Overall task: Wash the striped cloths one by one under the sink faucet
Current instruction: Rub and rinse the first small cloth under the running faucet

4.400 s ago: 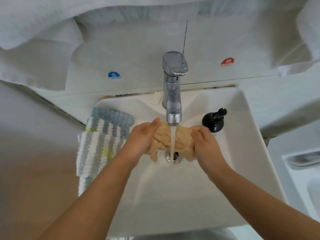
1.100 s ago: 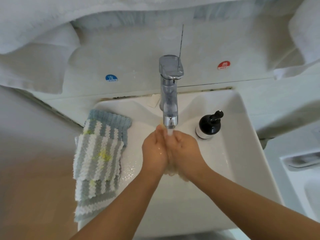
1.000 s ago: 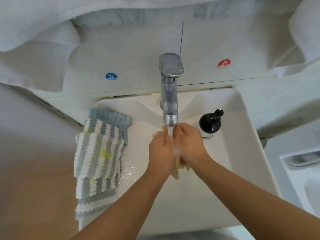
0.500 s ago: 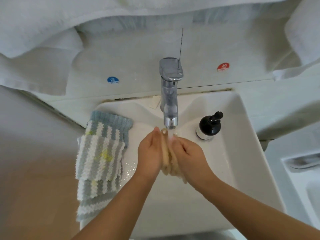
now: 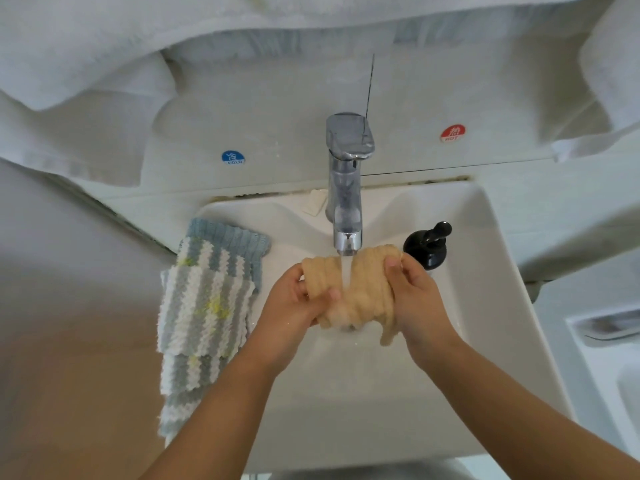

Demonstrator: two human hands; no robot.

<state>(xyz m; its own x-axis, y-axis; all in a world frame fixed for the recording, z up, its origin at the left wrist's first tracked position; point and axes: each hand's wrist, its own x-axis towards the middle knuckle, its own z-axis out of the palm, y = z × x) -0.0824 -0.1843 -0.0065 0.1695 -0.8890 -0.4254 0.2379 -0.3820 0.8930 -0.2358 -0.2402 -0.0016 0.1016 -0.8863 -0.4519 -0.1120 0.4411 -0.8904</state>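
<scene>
Both hands (image 5: 356,306) grip ribbed, sodden beige cloth (image 5: 360,292) under chrome faucet (image 5: 346,188).

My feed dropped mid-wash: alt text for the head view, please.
Both hands, left hand and right hand, hold a beige cloth under the running faucet over the sink. Striped cloths lie stacked on its left rim.

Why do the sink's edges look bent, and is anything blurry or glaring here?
Head view: the wide-angle lens bows the sink rim and wall lines outward. Lighting is soft and even, with faint shadows. The faucet shows small bright reflections. The tan cloth under the water looks slightly smeared; the striped cloths stay sharp.
</scene>
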